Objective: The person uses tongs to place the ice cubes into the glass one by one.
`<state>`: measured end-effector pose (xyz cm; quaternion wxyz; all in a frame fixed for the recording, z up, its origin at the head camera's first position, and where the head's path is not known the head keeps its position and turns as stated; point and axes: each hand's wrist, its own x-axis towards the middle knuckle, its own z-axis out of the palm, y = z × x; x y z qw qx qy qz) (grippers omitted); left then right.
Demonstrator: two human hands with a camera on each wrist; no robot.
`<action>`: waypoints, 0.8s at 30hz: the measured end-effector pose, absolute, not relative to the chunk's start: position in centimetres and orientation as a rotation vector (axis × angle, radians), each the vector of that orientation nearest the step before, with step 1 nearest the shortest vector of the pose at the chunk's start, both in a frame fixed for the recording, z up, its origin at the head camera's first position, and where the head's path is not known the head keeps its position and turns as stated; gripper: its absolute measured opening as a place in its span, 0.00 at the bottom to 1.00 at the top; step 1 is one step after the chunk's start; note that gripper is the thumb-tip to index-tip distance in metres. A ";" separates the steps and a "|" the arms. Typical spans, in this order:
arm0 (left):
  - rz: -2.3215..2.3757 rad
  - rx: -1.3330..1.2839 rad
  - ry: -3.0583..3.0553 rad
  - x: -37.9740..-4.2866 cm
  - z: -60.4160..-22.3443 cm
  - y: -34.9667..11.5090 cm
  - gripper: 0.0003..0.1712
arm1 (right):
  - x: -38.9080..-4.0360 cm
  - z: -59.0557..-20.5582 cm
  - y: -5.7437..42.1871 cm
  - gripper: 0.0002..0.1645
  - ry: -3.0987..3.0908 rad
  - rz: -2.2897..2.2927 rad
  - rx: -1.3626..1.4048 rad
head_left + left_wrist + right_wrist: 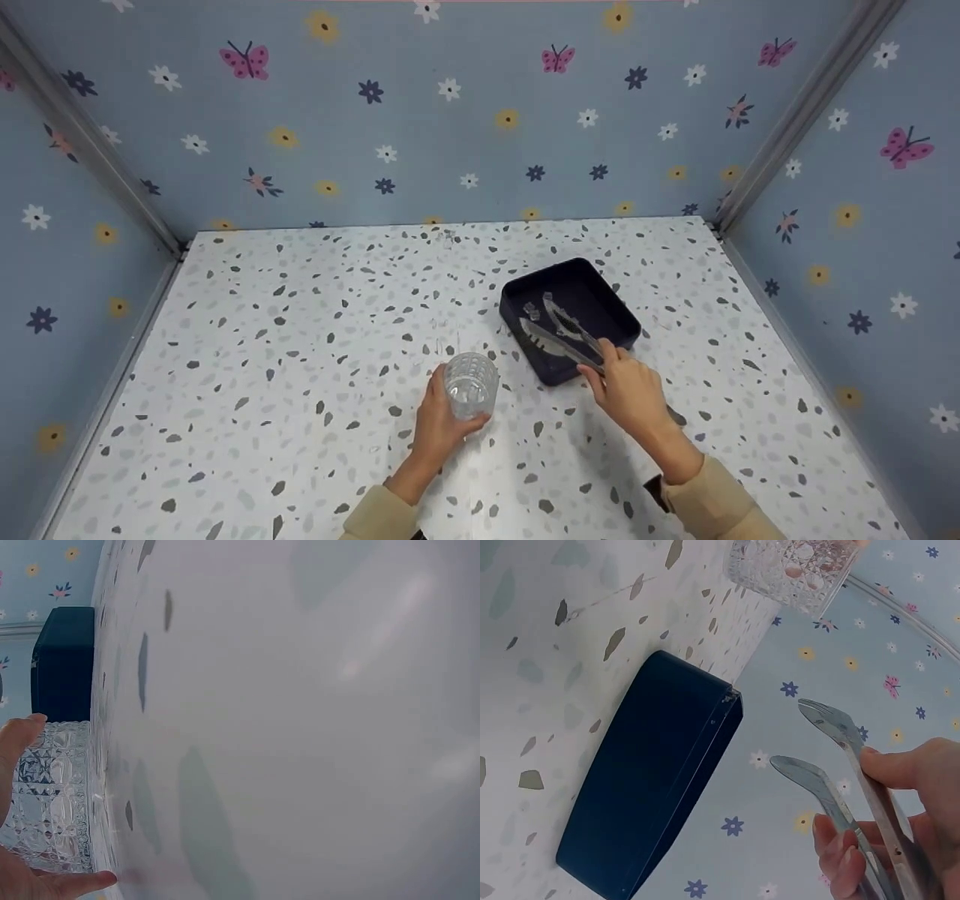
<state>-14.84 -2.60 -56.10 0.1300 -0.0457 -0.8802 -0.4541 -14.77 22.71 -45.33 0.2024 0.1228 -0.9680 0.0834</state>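
The cut-glass tumbler (471, 382) stands on the terrazzo-patterned tabletop (262, 375), roughly midway between its left and right edges. The left hand (439, 424) is curved partly round the tumbler, fingers along one side and thumb along the near side; as I judge it, this grip braces the glass against sliding and leaves the mouth unobstructed.

Farther right and closer to the tabletop's far edge sits the dark square tray (607, 304), its corners turned out of line with the edges. A few small clear pieces (532, 310) lie inside, toward its left corner.

The right hand (630, 390) is partly closed, holding metal tongs (559, 346) between thumb and fingers. The tong arms stand apart, tips over the tray beside the pieces; I cannot tell whether they touch. Holding the arms well behind the tips presumably allows fine control while the fingers stay outside the pieces.
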 end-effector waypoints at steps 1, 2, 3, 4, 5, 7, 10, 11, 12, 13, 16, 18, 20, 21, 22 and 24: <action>-1.318 -0.135 -2.557 -14.8 -56.1 -2.6 0.57 | -14.9 -45.3 22.8 0.29 -2.713 0.226 0.333; -1.317 -0.135 -2.554 -14.8 -56.1 -2.6 0.57 | -15.0 -45.3 23.0 0.29 -2.723 0.222 0.323; -1.315 -0.134 -2.552 -14.9 -56.1 -2.6 0.57 | -15.2 -45.2 23.1 0.29 -2.731 0.216 0.312; -1.317 -0.132 -2.550 -14.9 -56.0 -2.6 0.57 | -15.4 -45.2 23.2 0.29 -2.736 0.209 0.303; -1.320 -0.130 -2.547 -14.9 -56.0 -2.6 0.57 | -15.5 -45.1 23.3 0.29 -2.740 0.204 0.296; -1.332 -0.128 -2.543 -14.9 -55.9 -2.6 0.57 | -15.8 -45.1 23.5 0.29 -2.740 0.193 0.288; -1.347 -0.123 -2.547 -14.9 -56.0 -2.6 0.58 | -16.3 -45.1 23.8 0.29 -2.736 0.169 0.275; -1.350 -0.120 -2.551 -14.9 -56.0 -2.6 0.58 | -16.5 -45.2 23.9 0.28 -2.734 0.162 0.273; -1.353 -0.118 -2.554 -14.9 -56.0 -2.6 0.58 | -16.6 -45.2 24.0 0.28 -2.731 0.153 0.270; -1.354 -0.116 -2.556 -14.9 -56.0 -2.6 0.58 | -16.8 -45.3 24.1 0.28 -2.728 0.148 0.268; -1.353 -0.110 -2.563 -14.9 -56.0 -2.6 0.58 | -17.2 -45.5 24.5 0.27 -2.718 0.138 0.265; -1.355 -0.107 -2.567 -14.8 -56.1 -2.6 0.59 | -17.6 -45.7 24.7 0.27 -2.718 0.131 0.259; -1.354 -0.104 -2.569 -14.8 -56.1 -2.6 0.59 | -17.9 -45.8 25.0 0.26 -2.724 0.128 0.247; -1.354 -0.102 -2.571 -14.8 -56.1 -2.6 0.59 | -18.1 -45.8 25.1 0.26 -2.727 0.124 0.240; -1.354 -0.102 -2.569 -14.7 -56.1 -2.6 0.59 | -18.2 -45.9 25.3 0.26 -2.732 0.121 0.232; -1.353 -0.111 -2.563 -14.7 -56.2 -2.6 0.59 | -18.5 -46.1 25.5 0.25 -2.735 0.114 0.219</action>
